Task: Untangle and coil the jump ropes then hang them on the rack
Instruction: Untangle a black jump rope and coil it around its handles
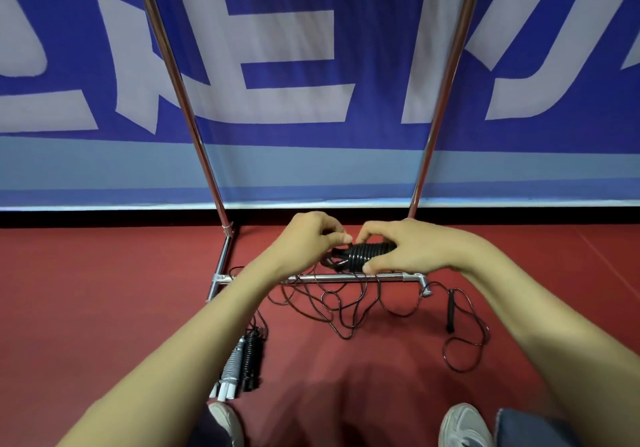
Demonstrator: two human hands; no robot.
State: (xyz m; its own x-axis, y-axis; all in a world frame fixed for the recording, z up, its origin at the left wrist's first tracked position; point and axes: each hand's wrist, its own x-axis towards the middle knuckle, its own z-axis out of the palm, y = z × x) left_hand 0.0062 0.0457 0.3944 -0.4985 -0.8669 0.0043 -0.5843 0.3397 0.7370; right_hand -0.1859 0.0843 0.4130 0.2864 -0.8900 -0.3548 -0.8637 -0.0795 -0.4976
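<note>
Above rack base bar [329,277]: black coiled rope [363,254] clamped in curled right hand [415,249], end pinched by left hand [308,235]. Risk: wraps loosened if pinch slipped; tail snagged by loose rope [450,311] below.

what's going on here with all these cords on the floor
A person holds a black jump rope, wound into a tight coil, in the right hand while the left hand pinches its end. Loose black cord lies tangled on the red floor across the base bar of the chrome rack. A grey wrapped rope and a black wrapped rope lie beside the left arm, not hung.
</note>
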